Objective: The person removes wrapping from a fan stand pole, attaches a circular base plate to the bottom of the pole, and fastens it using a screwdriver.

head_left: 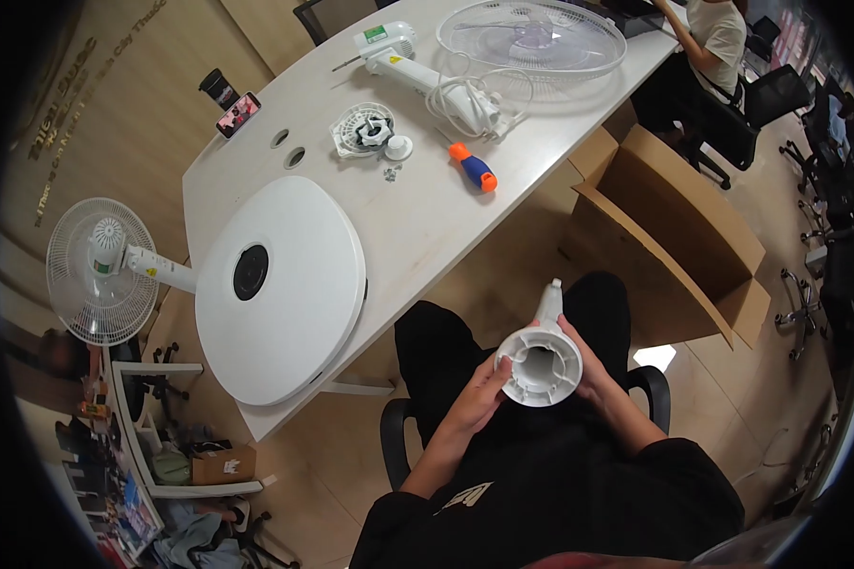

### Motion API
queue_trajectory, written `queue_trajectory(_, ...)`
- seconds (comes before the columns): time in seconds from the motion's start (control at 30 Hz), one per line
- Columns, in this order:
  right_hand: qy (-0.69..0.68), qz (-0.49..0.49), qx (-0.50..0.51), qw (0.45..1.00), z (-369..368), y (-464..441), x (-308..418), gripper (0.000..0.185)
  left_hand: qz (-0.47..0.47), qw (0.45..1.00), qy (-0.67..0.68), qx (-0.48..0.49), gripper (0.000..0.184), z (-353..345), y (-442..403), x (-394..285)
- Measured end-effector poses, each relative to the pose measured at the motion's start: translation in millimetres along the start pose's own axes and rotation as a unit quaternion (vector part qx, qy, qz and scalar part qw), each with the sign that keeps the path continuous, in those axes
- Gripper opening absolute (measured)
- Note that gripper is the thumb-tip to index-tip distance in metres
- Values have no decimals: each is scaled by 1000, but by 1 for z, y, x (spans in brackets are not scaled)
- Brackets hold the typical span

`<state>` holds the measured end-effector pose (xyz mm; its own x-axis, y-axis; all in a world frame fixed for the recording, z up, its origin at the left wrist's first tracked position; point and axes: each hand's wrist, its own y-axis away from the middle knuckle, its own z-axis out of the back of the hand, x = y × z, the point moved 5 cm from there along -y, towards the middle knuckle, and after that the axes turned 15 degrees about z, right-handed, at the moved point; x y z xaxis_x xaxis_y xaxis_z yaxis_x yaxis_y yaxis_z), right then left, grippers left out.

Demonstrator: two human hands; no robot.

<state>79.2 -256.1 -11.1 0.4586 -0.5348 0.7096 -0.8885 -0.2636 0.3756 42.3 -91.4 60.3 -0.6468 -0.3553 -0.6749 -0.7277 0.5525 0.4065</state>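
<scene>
The bare left hand (482, 396) grips the left side of a white, hollow, round-mouthed plastic part (541, 389), thumb at its rim. The part sits between the hands, above the black-clad lap (446, 346); the bare right hand (588, 368) clasps its right side.

White on white, one orange-and-blue handle (473, 168).
The hollow part (566, 377) and round base (289, 327) are plain white, the base's disc (250, 273) black; the white motor housing (403, 40) bears a green label (377, 34); box (636, 284) brown, shirt (579, 503) black with pale print (465, 496).
</scene>
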Motion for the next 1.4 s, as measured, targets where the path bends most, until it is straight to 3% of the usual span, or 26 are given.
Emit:
queue_trajectory(0.07,38,17,9,999,1,-4,-5,68,-20,996,71,-54,47,16,-6,10)
queue_trajectory(0.2,106,60,1,993,-12,1,8,55,-64,985,125,-96,44,21,0,-7)
queue_trajectory(0.23,109,88,-34,990,-10,-2,12,42,-66,984,126,-104,43,21,2,-11)
queue_trajectory(0.33,231,230,6,945,-20,-16,44,32,-69,980,131,-132,41,27,5,-8)
queue_trajectory(0.37,231,265,-1,936,-25,-19,55,21,-69,979,133,-141,41,30,5,-5)
queue_trajectory(0.5,329,395,92,853,-85,-35,106,14,-89,971,141,-172,42,39,12,1)
queue_trajectory(0.6,437,534,183,701,-154,-55,143,18,-108,963,153,-192,44,44,22,-1)
queue_trajectory(0.73,470,548,248,646,-231,-110,164,24,-139,953,185,-196,42,51,37,-4)
queue_trajectory(1.03,611,571,170,522,-296,-282,165,66,-134,942,214,-220,42,58,49,13)
queue_trajectory(1.17,662,525,154,512,-305,-314,165,66,-124,939,222,-230,42,61,55,13)
queue_trajectory(1.4,652,533,169,511,-307,-325,164,66,-136,934,226,-240,42,68,61,12)
